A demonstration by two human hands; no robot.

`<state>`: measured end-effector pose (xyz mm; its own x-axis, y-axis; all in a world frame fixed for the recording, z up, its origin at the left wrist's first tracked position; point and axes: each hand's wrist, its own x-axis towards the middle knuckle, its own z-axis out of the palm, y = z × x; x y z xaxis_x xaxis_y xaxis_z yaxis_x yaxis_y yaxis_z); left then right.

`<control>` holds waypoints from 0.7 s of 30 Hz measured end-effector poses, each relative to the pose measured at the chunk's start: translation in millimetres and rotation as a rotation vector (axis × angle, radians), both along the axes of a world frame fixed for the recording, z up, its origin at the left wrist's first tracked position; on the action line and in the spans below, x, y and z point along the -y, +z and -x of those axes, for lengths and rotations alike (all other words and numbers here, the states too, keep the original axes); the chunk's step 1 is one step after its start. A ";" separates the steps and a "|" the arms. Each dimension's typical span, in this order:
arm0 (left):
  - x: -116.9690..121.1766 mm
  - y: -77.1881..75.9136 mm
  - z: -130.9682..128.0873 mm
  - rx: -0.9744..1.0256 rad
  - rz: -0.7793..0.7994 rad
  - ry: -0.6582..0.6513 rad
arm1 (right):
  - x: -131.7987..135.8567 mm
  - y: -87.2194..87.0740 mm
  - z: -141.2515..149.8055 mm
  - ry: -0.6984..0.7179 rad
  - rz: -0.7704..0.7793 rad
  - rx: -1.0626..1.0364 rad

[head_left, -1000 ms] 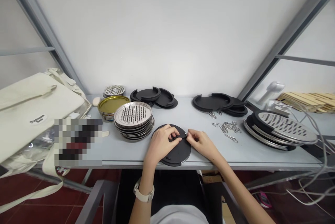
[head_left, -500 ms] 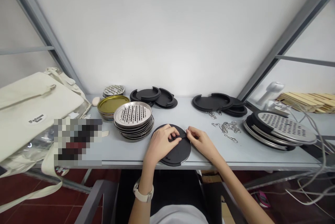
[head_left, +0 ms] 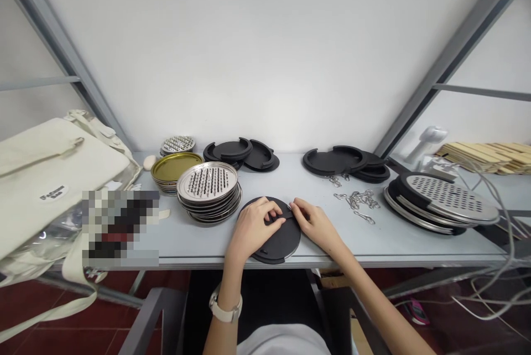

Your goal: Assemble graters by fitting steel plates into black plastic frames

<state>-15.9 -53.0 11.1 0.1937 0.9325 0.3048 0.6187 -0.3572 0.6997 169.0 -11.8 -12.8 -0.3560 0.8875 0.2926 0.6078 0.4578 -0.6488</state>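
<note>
A round black plastic disc (head_left: pixel 282 241) lies flat near the front edge of the grey table (head_left: pixel 373 241). My left hand (head_left: pixel 251 228) rests on its left part, fingers curled and pressing down on it. My right hand (head_left: pixel 313 222) is at the disc's upper right rim, fingers pinched together on something small that I cannot make out. A loose pile of small metal clips (head_left: pixel 359 200) lies to the right of my right hand.
Left of the disc stands a stack of perforated steel discs (head_left: pixel 207 186), with gold tins (head_left: pixel 172 170) behind. Black discs (head_left: pixel 240 153) and more black discs (head_left: pixel 344 164) lie at the back. Assembled grater lids (head_left: pixel 442 200) are at right, a cream bag (head_left: pixel 50 178) at left, cables (head_left: pixel 498 283) at far right.
My right hand has slid slightly left, closer to my left hand at the disc's rim. The view has shifted a little.
</note>
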 end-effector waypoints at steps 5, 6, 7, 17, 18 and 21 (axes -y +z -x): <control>0.4 0.8 -0.2 0.002 0.004 0.000 | -2.1 0.2 -5.7 0.024 0.022 0.020; 0.5 0.9 -0.2 0.002 0.003 0.003 | -2.1 0.4 -6.6 0.035 0.024 0.026; 0.7 1.1 -0.2 0.001 0.001 0.005 | -1.9 0.6 -7.4 0.043 0.024 0.031; 1.3 1.4 -0.8 -0.008 0.004 0.021 | 0.7 -1.7 -5.3 0.012 -0.016 0.027; 1.3 1.2 -0.7 -0.004 0.002 0.021 | 0.9 -1.7 -5.1 0.007 -0.015 0.027; 1.0 0.3 -0.5 0.006 -0.008 0.017 | 1.5 -1.5 -4.9 -0.004 -0.007 0.034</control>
